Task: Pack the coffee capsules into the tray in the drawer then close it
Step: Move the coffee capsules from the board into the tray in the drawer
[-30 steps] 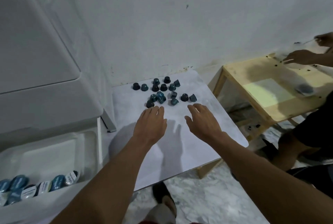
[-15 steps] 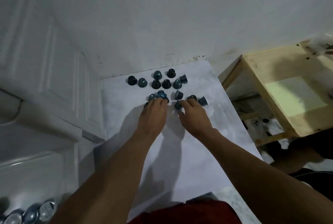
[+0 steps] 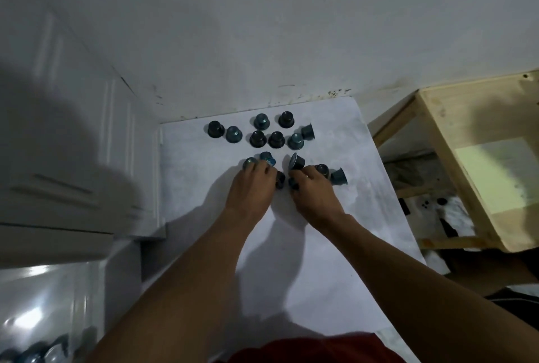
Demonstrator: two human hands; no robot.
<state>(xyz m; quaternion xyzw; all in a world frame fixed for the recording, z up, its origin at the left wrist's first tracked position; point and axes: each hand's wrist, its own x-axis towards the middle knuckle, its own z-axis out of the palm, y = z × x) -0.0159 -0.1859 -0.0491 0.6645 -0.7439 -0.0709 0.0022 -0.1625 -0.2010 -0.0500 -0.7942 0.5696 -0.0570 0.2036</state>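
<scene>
Several dark blue and teal coffee capsules [image 3: 276,139] lie scattered on the far half of a white table [image 3: 320,246]. My left hand [image 3: 252,190] rests palm down at the near edge of the cluster, its fingers curled over capsules [image 3: 267,158], with one dark capsule [image 3: 280,180] under its thumb. My right hand [image 3: 313,194] sits beside it, fingers closed around a capsule [image 3: 293,183], with another [image 3: 297,161] tilted just beyond. At the bottom left, the open white drawer's tray [image 3: 52,304] holds a few capsules [image 3: 38,352], blurred.
A white cabinet [image 3: 73,129] stands left of the table, against the white wall. A wooden stool [image 3: 481,164] stands to the right. Red clothing [image 3: 315,348] shows at the bottom edge.
Both hands reached forward from above the bare table to the capsules and closed their fingers on them. The view swung right and down, so most of the drawer left the frame.
</scene>
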